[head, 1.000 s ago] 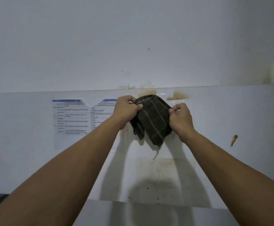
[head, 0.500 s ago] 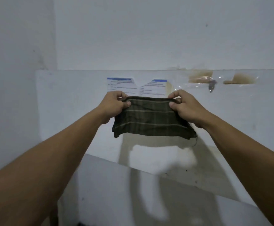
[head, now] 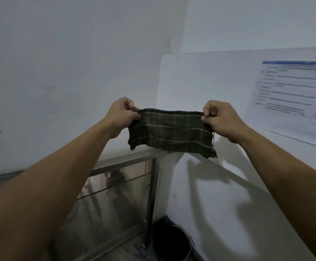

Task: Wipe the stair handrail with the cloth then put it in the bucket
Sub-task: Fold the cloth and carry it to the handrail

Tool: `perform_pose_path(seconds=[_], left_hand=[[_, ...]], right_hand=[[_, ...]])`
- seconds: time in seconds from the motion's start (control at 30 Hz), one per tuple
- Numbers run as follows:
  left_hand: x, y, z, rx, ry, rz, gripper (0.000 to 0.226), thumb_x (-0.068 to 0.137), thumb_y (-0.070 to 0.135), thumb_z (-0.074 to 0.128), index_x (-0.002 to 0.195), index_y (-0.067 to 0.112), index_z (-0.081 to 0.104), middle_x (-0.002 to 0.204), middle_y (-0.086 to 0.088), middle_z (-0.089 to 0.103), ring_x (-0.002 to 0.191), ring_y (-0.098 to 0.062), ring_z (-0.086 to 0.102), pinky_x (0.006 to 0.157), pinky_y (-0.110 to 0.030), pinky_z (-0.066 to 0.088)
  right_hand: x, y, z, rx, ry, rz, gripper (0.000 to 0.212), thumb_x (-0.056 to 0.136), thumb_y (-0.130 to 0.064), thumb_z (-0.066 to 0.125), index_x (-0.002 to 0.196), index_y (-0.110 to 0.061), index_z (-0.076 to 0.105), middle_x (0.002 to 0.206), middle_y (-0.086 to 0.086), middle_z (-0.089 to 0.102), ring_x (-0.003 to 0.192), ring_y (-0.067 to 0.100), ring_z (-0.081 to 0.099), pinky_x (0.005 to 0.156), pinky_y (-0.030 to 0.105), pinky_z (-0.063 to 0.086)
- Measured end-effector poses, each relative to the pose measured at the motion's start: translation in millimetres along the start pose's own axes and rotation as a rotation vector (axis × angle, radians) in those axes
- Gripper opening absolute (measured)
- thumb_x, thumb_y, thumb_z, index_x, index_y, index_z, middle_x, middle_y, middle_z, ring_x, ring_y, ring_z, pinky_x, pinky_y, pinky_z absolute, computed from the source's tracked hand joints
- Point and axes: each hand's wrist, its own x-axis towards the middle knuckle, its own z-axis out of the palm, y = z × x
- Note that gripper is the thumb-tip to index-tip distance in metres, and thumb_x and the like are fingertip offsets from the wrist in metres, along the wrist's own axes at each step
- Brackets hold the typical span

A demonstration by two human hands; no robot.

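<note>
Left hand (head: 122,114) and right hand (head: 220,117) both pinch the top corners of the cloth (head: 170,131) (dark, checked), stretched between the fingers; handrail (head: 123,161) and bucket (head: 172,240) lie below.

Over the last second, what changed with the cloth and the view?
The cloth, bunched between the hands a second ago, is now pulled out flat. The view swung left and down, bringing the metal handrail and dark bucket into sight. Left hand and right hand still pinch its top corners.
</note>
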Motion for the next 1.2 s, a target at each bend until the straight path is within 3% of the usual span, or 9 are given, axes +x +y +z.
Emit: perform_pose_path(seconds=[0.1, 0.17, 0.27, 0.33, 0.5, 0.6, 0.8, 0.93, 1.2], left_hand=[[-13, -23, -69, 0.005, 0.078, -0.032, 0.032, 0.085, -0.015, 0.05, 0.071, 0.014, 0.048, 0.098, -0.018, 0.064, 0.085, -0.027, 0.06, 0.084, -0.049, 0.054], [-24, -35, -112, 0.042, 0.146, -0.064, 0.033, 0.088, -0.014, 0.048, 0.066, 0.01, 0.055, 0.095, -0.017, 0.065, 0.086, -0.027, 0.061, 0.085, -0.048, 0.055], [-43, -50, -171, 0.133, 0.289, -0.119, 0.036, 0.092, -0.011, 0.044, 0.067, 0.005, 0.065, 0.086, -0.013, 0.066, 0.085, -0.025, 0.061, 0.069, -0.027, 0.059], [-56, -60, -206, 0.214, 0.382, -0.174, 0.033, 0.094, -0.008, 0.043, 0.082, 0.003, 0.072, 0.085, -0.004, 0.067, 0.082, -0.015, 0.061, 0.054, -0.011, 0.052], [-102, -80, -284, 0.368, 0.59, -0.286, 0.022, 0.089, 0.002, 0.059, 0.107, 0.01, 0.07, 0.098, -0.001, 0.067, 0.088, -0.009, 0.061, 0.051, -0.006, 0.049], [-137, -84, -315, 0.546, 0.721, -0.307, 0.039, 0.08, 0.008, 0.073, 0.118, 0.011, 0.065, 0.105, -0.001, 0.065, 0.092, -0.014, 0.062, 0.056, -0.008, 0.052], [-222, -72, -355, 0.813, 1.039, -0.481, 0.045, 0.08, -0.002, 0.069, 0.122, 0.015, 0.065, 0.113, -0.003, 0.067, 0.097, -0.017, 0.063, 0.077, -0.024, 0.053], [-290, -54, -371, 0.924, 1.225, -0.599, 0.047, 0.077, -0.001, 0.073, 0.121, 0.016, 0.065, 0.112, -0.001, 0.065, 0.105, -0.016, 0.06, 0.095, -0.031, 0.05], [-437, -1, -394, 1.056, 1.476, -0.802, 0.048, 0.08, -0.001, 0.069, 0.125, 0.014, 0.061, 0.127, -0.005, 0.059, 0.12, -0.02, 0.052, 0.104, -0.035, 0.043]], right_hand=[[32, -22, 72, 0.076, -0.098, -0.05, 0.032, 0.087, 0.007, 0.05, 0.075, -0.014, 0.07, 0.077, 0.003, 0.066, 0.068, 0.013, 0.059, 0.056, 0.015, 0.045], [52, -40, 120, 0.134, -0.17, -0.073, 0.036, 0.091, 0.006, 0.047, 0.086, -0.014, 0.076, 0.09, 0.003, 0.069, 0.081, 0.012, 0.062, 0.069, 0.017, 0.051], [76, -75, 189, 0.203, -0.286, -0.124, 0.038, 0.091, 0.006, 0.044, 0.094, -0.014, 0.076, 0.095, 0.0, 0.069, 0.092, 0.014, 0.063, 0.087, 0.028, 0.052], [87, -101, 231, 0.253, -0.375, -0.167, 0.037, 0.09, 0.005, 0.044, 0.093, -0.015, 0.075, 0.092, -0.006, 0.068, 0.092, 0.011, 0.061, 0.085, 0.028, 0.052], [104, -165, 334, 0.341, -0.618, -0.386, 0.025, 0.081, -0.004, 0.066, 0.103, -0.014, 0.072, 0.095, -0.005, 0.067, 0.093, 0.013, 0.062, 0.076, 0.024, 0.053], [104, -203, 391, 0.357, -0.748, -0.547, 0.039, 0.074, -0.008, 0.076, 0.113, -0.012, 0.068, 0.107, 0.002, 0.065, 0.098, 0.018, 0.061, 0.086, 0.032, 0.053], [75, -289, 486, 0.439, -0.904, -0.864, 0.044, 0.075, -0.006, 0.075, 0.118, -0.013, 0.066, 0.118, 0.005, 0.066, 0.108, 0.021, 0.06, 0.099, 0.042, 0.048], [25, -352, 525, 0.535, -1.015, -1.014, 0.045, 0.076, -0.006, 0.074, 0.119, -0.012, 0.065, 0.117, 0.006, 0.065, 0.105, 0.018, 0.059, 0.099, 0.036, 0.047], [-117, -485, 568, 0.713, -1.131, -1.319, 0.044, 0.076, -0.009, 0.075, 0.119, -0.011, 0.065, 0.11, 0.01, 0.065, 0.1, 0.024, 0.06, 0.093, 0.035, 0.049]])
